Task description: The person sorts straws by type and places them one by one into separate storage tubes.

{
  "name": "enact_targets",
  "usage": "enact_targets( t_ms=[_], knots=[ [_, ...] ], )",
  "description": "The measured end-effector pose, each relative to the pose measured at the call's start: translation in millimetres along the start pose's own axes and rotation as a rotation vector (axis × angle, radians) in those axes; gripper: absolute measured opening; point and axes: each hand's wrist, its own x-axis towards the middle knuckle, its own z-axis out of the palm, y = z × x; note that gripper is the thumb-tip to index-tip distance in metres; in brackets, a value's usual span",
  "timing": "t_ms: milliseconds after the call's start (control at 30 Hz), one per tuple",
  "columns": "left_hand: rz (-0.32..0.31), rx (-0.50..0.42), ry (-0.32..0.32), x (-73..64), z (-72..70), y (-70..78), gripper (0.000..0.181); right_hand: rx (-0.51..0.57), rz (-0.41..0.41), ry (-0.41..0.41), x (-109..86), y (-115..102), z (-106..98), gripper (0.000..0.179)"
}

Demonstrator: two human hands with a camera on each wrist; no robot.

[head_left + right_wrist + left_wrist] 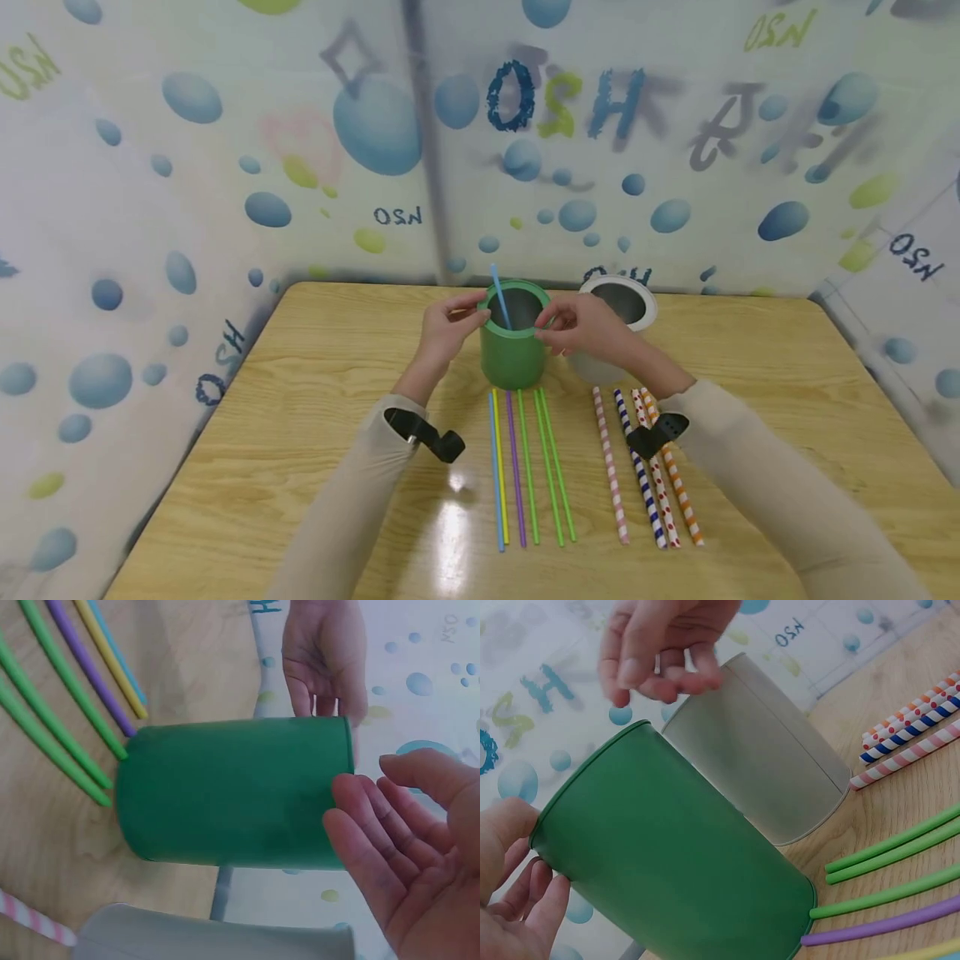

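A green can point(513, 358) stands upright on the table, and a light-blue straw point(499, 292) leans inside it with its top above the rim. My left hand point(446, 329) is at the can's left side, its fingertips right at the rim. At the right of the rim is my right hand point(581, 325), thumb and fingers apart with nothing between them in the right wrist view. The right hand's fingertips point(349, 799) overlap the can's upper edge there. Behind that hand stands a white-rimmed grey can point(607, 367), partly hidden by it.
In front of the green can lie thin straws: blue point(497, 475), yellow point(501, 467), purple point(516, 471) and several green point(551, 471). Further right are thicker patterned paper straws point(611, 467), some partly under the right forearm. A patterned wall point(360, 242) rises behind the table point(337, 367).
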Motion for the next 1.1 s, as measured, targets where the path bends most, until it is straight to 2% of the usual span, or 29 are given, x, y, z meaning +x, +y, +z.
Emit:
enact_targets(
  t_ms=[133, 400, 533, 700, 867, 1100],
  knots=[
    [0.004, 0.005, 0.002, -0.2, -1.2, 0.3, 0.031, 0.055, 0.007, -0.022, -14.4, 10.8, 11.3, 0.016],
    [0.0, 0.009, -0.002, 0.2, -1.4, -0.9, 0.03, 0.113, 0.054, -0.019, -29.6, 51.0, 37.5, 0.015],
    [0.002, 0.007, -0.002, 0.5, -0.8, -1.3, 0.03, 0.113, 0.068, -0.003, -32.6, 66.9, 49.3, 0.013],
    [0.008, 0.01, 0.006, 0.9, -0.7, -0.6, 0.03, 0.053, 0.087, 0.06, -34.5, 78.6, 59.1, 0.011],
    [0.004, 0.005, 0.011, 0.5, -0.9, -0.2, 0.03, 0.043, 0.159, 0.097, -35.6, 83.2, 65.2, 0.011],
    [-0.001, 0.001, 0.008, 0.2, -0.1, -1.1, 0.03, 0.15, 0.295, 0.092, -35.9, 86.2, 72.9, 0.012]
  ],
)
